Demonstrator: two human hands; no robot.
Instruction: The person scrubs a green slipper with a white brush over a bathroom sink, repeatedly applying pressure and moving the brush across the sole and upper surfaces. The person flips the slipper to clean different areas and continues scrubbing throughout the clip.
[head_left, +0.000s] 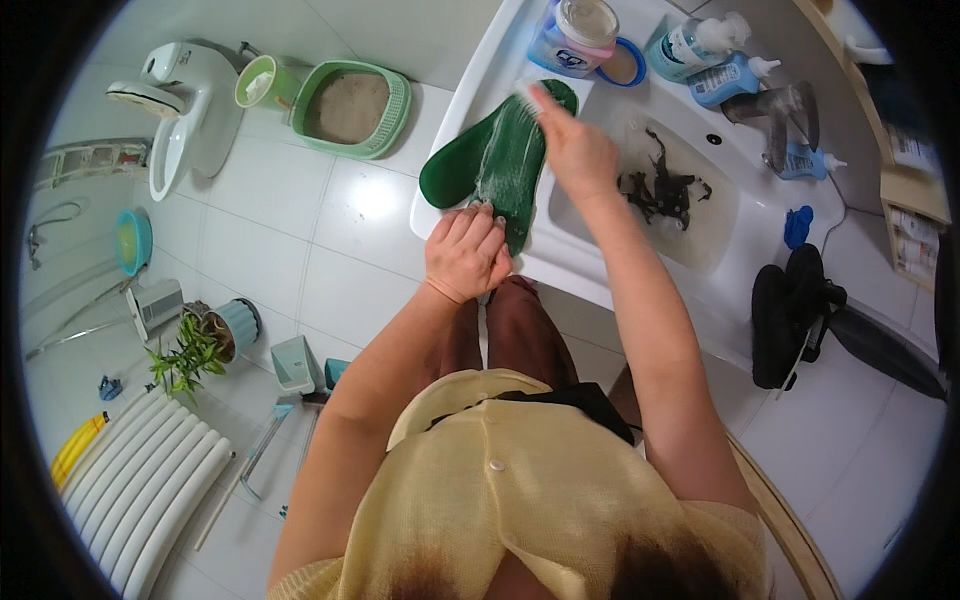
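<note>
A green insole (514, 161) lies on the left rim of the white washbasin (581, 274), streaked with whitish foam. It overlaps a second green insole (448, 178), which is partly hidden beneath it. My left hand (466, 251) presses the near end of the upper insole against the rim, fingers curled over it. At the far end, my right hand (581, 154) grips a brush (527, 99) with pale bristles touching the insole; the hand hides most of the brush. Black shoelaces (667, 195) lie in cloudy water in the basin, to the right of my right hand.
Behind the insoles stand an open jar (574, 41) and its blue lid (624, 66). A pump bottle (686, 51) and a blue squeeze bottle (721, 82) adjoin the faucet (787, 120). Black shoes (780, 322) rest right of the basin. A green litter tray (405, 116) sits on the floor.
</note>
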